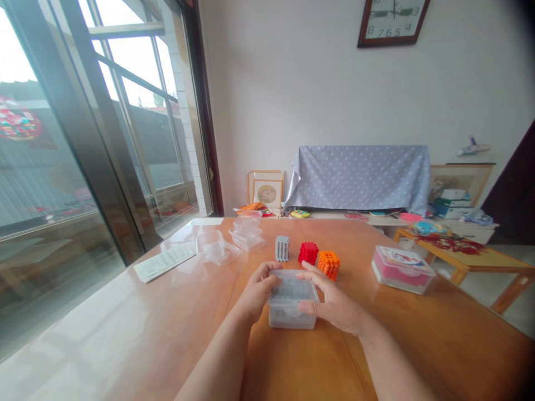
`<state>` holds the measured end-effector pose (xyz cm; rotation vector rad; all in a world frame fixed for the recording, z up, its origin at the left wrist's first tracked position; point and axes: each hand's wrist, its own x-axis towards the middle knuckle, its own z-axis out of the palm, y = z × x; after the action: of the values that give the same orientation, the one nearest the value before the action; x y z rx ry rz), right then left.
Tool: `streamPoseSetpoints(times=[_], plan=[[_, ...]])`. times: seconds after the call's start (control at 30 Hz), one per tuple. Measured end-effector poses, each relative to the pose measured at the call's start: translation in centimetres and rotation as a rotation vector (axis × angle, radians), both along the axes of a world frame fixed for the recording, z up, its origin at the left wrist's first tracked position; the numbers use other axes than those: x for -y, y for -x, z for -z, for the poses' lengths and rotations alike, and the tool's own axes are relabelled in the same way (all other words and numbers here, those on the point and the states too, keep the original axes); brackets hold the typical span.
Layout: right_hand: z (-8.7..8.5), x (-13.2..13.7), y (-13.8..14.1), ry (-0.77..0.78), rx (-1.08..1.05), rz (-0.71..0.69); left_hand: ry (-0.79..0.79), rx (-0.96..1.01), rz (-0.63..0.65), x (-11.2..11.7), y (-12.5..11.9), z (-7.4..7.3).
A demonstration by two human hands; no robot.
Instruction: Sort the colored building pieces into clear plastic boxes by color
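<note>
Two hands, head view: left hand [259, 288] and right hand [332, 298] closed around lidded plastic box [289, 318] on bench [184, 328], one grip per side, left thumb on lid, right thumb at front wall. Box directly between; neither hand nearer. Long axis uncertain, foreshortened. Grey block [282, 248] just beyond left grip; red block [308, 252], orange block [329, 265] just beyond right.

The wall clock [393, 23] is cut off above, and the lidded box [291, 303] looks hazy inside.
</note>
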<state>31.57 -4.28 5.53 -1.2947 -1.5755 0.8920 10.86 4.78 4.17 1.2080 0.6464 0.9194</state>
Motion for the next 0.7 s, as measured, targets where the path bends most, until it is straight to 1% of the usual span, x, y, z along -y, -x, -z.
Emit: streamPoseSetpoints(times=[0.17, 0.27, 0.5, 0.7], plan=[[0.65, 0.34, 0.18, -0.046, 0.139, -0.016, -0.02, -0.029, 0.003, 0.12, 0.01, -0.01], [0.91, 0.38, 0.28, -0.066, 0.194, -0.004, -0.026, -0.034, 0.009, 0.15, -0.08, -0.06], [0.75, 0.51, 0.72, -0.099, 0.202, 0.017, -0.057, -0.059, -0.01, 0.11, -0.33, 0.25], [0.53, 0.63, 0.96, -0.116, 0.297, 0.015, -0.063, -0.07, -0.038, 0.14, -0.45, 0.24]])
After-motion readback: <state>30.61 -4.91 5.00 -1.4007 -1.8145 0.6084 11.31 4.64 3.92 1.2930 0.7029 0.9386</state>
